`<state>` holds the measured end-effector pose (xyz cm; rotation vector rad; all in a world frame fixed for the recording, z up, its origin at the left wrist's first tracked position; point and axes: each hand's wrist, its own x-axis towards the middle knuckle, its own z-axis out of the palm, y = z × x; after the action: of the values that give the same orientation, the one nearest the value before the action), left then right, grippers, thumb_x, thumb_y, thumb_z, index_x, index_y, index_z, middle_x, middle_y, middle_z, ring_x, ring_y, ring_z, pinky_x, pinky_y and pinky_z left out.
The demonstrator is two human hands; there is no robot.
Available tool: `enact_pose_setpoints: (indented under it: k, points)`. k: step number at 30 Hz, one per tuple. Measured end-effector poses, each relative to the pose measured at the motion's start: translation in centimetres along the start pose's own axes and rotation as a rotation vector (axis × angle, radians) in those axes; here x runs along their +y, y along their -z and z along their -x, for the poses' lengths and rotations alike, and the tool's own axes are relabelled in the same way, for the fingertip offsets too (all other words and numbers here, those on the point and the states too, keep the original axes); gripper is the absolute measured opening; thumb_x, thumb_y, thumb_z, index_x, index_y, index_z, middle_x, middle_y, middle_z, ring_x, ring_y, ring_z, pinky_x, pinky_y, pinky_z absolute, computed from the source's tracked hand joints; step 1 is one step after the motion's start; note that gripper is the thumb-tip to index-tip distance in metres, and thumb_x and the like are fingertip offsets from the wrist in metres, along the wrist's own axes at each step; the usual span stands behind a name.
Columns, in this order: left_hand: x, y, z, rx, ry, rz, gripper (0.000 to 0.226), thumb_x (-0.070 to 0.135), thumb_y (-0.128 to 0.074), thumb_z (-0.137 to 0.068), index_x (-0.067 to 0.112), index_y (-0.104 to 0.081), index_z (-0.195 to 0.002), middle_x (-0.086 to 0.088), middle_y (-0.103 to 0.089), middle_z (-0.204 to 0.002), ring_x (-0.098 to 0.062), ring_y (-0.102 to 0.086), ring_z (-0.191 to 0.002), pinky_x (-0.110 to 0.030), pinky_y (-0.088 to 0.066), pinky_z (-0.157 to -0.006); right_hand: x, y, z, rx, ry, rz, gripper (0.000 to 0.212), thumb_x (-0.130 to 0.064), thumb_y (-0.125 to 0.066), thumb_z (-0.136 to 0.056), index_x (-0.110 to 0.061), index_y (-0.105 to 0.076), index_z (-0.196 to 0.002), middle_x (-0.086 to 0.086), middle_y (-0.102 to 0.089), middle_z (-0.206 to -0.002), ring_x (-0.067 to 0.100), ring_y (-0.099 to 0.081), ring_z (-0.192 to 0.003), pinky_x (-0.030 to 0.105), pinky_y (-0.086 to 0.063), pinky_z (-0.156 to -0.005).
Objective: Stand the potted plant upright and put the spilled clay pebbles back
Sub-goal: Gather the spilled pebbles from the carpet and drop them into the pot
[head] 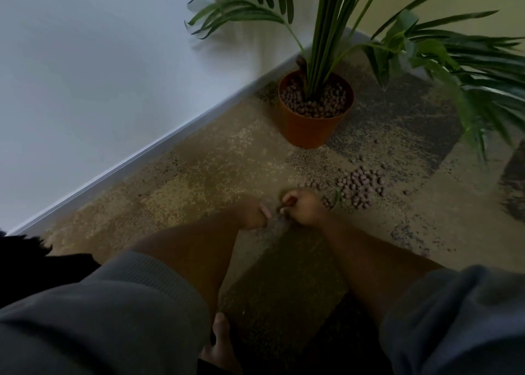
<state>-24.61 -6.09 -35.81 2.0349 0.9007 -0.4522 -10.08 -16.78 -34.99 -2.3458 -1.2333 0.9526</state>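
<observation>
The orange pot (306, 131) stands upright on the carpet near the wall, with a green palm (332, 33) rising from it and brown clay pebbles (318, 102) filling its top. A heap of spilled pebbles (359, 184) lies on the carpet in front of the pot, to the right. My right hand (302, 207) rests on the carpet at the heap's left edge, fingers curled; what they hold is hidden. My left hand (252, 212) is beside it, fingers curled inward, a short gap between the two hands.
A white wall with a skirting board (142, 156) runs diagonally on the left. Palm fronds (468, 76) spread low over the carpet at the right. The patterned beige and grey carpet (199, 181) covers the floor. My bare foot (221, 343) shows at the bottom.
</observation>
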Motion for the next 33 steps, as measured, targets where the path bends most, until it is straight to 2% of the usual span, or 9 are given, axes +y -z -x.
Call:
enact_pose_setpoints:
  k: [2, 5, 10, 15, 18, 20, 23, 27, 33]
  points:
    - [0.3, -0.1, -0.8, 0.072, 0.014, 0.05, 0.015, 0.014, -0.07, -0.081, 0.026, -0.067, -0.089, 0.007, -0.065, -0.086, -0.001, -0.058, -0.071, -0.015, -0.04, -0.055, 0.2, 0.4, -0.1, 0.072, -0.031, -0.061, 0.016, -0.013, -0.066, -0.089, -0.012, -0.068, -0.105, 0.006, -0.068, -0.109, 0.019, -0.062, -0.103, 0.025, -0.045, -0.085]
    - [0.3, -0.5, -1.8, 0.093, 0.019, 0.049, 0.029, 0.014, -0.072, -0.079, 0.023, -0.063, -0.106, 0.012, -0.059, -0.082, 0.002, -0.054, -0.071, -0.016, -0.037, -0.053, 1.3, 1.7, -0.3, 0.101, -0.09, -0.002, 0.018, -0.01, -0.064, -0.089, -0.011, -0.068, -0.106, 0.008, -0.067, -0.113, 0.021, -0.062, -0.105, 0.029, -0.049, -0.093]
    - [1.3, -1.2, -3.0, 0.055, 0.021, 0.106, 0.055, 0.011, -0.08, -0.072, 0.022, -0.052, -0.118, 0.007, -0.055, -0.089, -0.006, -0.054, -0.076, -0.021, -0.041, -0.055, 2.4, 2.9, 0.3, -0.108, -0.142, 0.193, 0.037, -0.022, -0.077, -0.079, -0.017, -0.067, -0.115, 0.003, -0.061, -0.122, 0.02, -0.057, -0.113, 0.034, -0.048, -0.098]
    - [2.2, -1.7, -3.7, 0.047, -0.055, 0.024, 0.067, 0.016, -0.087, -0.065, 0.023, -0.05, -0.121, 0.005, -0.049, -0.099, -0.015, -0.054, -0.09, -0.023, -0.042, -0.059, 2.5, 2.8, 0.6, -0.128, -0.13, 0.288, 0.052, -0.023, -0.08, -0.076, -0.019, -0.061, -0.125, 0.006, -0.057, -0.13, 0.024, -0.056, -0.118, 0.042, -0.049, -0.101]
    - [2.2, -2.0, -4.2, 0.074, -0.12, -0.021, 0.06, 0.018, -0.088, -0.065, 0.021, -0.055, -0.115, 0.005, -0.051, -0.098, -0.011, -0.053, -0.084, -0.02, -0.038, -0.056, 2.7, 2.6, 0.6, -0.078, -0.095, 0.335, 0.048, -0.025, -0.075, -0.081, -0.019, -0.06, -0.126, 0.007, -0.054, -0.133, 0.025, -0.054, -0.119, 0.041, -0.048, -0.101]
    - [2.2, -2.1, -4.5, 0.071, -0.16, -0.05, 0.043, 0.02, -0.086, -0.067, 0.022, -0.061, -0.101, 0.006, -0.055, -0.09, -0.008, -0.055, -0.078, -0.017, -0.038, -0.055, 2.9, 2.5, 0.6, -0.041, -0.071, 0.337, 0.038, -0.023, -0.068, -0.087, -0.019, -0.062, -0.125, 0.007, -0.053, -0.134, 0.025, -0.054, -0.119, 0.038, -0.047, -0.099]
    - [2.3, -2.3, -4.8, 0.051, -0.166, -0.073, 0.022, 0.023, -0.081, -0.071, 0.028, -0.064, -0.083, 0.006, -0.063, -0.083, -0.012, -0.062, -0.079, -0.023, -0.049, -0.063, 3.2, 2.5, 0.5, -0.021, -0.036, 0.32, 0.031, -0.016, -0.062, -0.091, -0.019, -0.065, -0.122, 0.007, -0.053, -0.135, 0.024, -0.054, -0.118, 0.036, -0.046, -0.097]
    - [2.6, -2.4, -4.8, 0.067, -0.168, -0.05, 0.016, 0.019, -0.074, -0.073, 0.031, -0.063, -0.077, 0.003, -0.068, -0.082, -0.015, -0.066, -0.079, -0.029, -0.055, -0.071, 3.3, 2.8, 0.5, -0.034, -0.009, 0.348, 0.031, -0.017, -0.06, -0.091, -0.02, -0.064, -0.122, 0.006, -0.05, -0.136, 0.025, -0.053, -0.118, 0.039, -0.047, -0.1]
    - [2.6, -2.4, -5.0, 0.125, -0.197, -0.013, 0.015, 0.017, -0.072, -0.079, 0.028, -0.062, -0.081, 0.011, -0.06, -0.073, 0.002, -0.054, -0.063, -0.006, -0.036, -0.049, 3.4, 2.7, 0.7, 0.013, -0.017, 0.375, 0.033, -0.021, -0.061, -0.092, -0.02, -0.063, -0.125, 0.008, -0.049, -0.135, 0.025, -0.05, -0.12, 0.039, -0.044, -0.102]
